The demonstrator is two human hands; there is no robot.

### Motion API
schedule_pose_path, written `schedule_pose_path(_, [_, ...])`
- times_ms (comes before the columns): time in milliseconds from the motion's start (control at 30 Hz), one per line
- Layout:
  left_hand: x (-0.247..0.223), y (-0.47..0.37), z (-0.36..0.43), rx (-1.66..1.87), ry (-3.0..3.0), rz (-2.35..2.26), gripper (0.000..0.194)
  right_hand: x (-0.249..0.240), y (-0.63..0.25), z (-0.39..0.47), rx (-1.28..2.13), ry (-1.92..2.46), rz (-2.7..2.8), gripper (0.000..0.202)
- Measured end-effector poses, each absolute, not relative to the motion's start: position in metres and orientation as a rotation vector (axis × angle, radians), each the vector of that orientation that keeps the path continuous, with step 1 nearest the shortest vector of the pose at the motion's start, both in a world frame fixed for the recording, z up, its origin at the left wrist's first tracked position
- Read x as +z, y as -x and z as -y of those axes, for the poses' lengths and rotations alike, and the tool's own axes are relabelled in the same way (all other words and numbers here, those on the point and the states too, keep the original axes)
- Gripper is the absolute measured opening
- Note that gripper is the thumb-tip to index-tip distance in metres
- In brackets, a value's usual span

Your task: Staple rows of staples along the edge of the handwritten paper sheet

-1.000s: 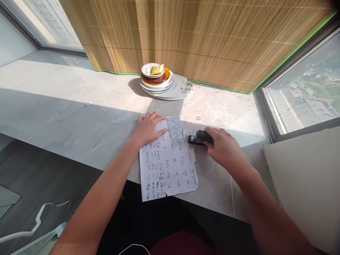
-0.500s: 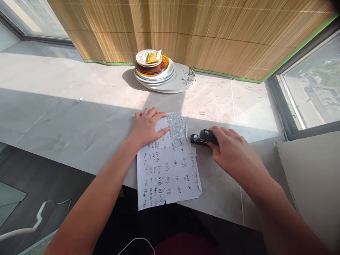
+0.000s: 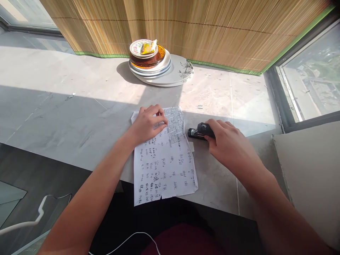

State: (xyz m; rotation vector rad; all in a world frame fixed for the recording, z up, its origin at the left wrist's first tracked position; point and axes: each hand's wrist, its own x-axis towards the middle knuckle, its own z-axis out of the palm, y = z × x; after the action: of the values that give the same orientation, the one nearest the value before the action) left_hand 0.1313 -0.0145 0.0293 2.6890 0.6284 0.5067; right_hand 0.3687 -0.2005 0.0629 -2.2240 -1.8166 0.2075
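A creased white sheet of paper (image 3: 170, 170) covered in handwriting lies over the counter's front edge. At its upper right is a dense patch of short, staple-like lines (image 3: 174, 124). My left hand (image 3: 147, 124) is above the sheet's upper left, thumb and forefinger brought together beside the patch; anything between the tips is too small to make out. To the right of the paper, my right hand (image 3: 225, 141) grips a black stapler (image 3: 203, 130) from its rear end. The stapler's front points left at the sheet, a small gap apart from it.
Stacked plates (image 3: 150, 65) with a yellow packet (image 3: 148, 47) on top stand on a large oval platter (image 3: 180, 76) at the back. A loose staple-like piece (image 3: 200, 106) lies on the grey counter (image 3: 87, 117). A bamboo blind (image 3: 172, 21) hangs behind.
My left hand has lifted from lying spread on the paper, and its thumb and forefinger have come together. The right hand keeps its hold on the stapler. The whole view has shifted slightly.
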Motion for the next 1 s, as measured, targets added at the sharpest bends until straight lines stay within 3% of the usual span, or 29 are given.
schedule_pose_path(333, [0.032,-0.124,0.016,0.477,-2.692,-0.522,0.009,0.073,-0.364,0.199,0.225,2.302,1.846,0.007])
schedule_pose_path(767, [0.033,-0.125,0.024,0.275,-2.763,-0.545,0.052,0.069,-0.365,0.199,0.187,2.277,1.851,0.005])
schedule_pose_path(1000, [0.031,-0.124,0.023,0.308,-2.775,-0.511,0.048,0.070,-0.363,0.199,0.188,2.288,1.847,0.007])
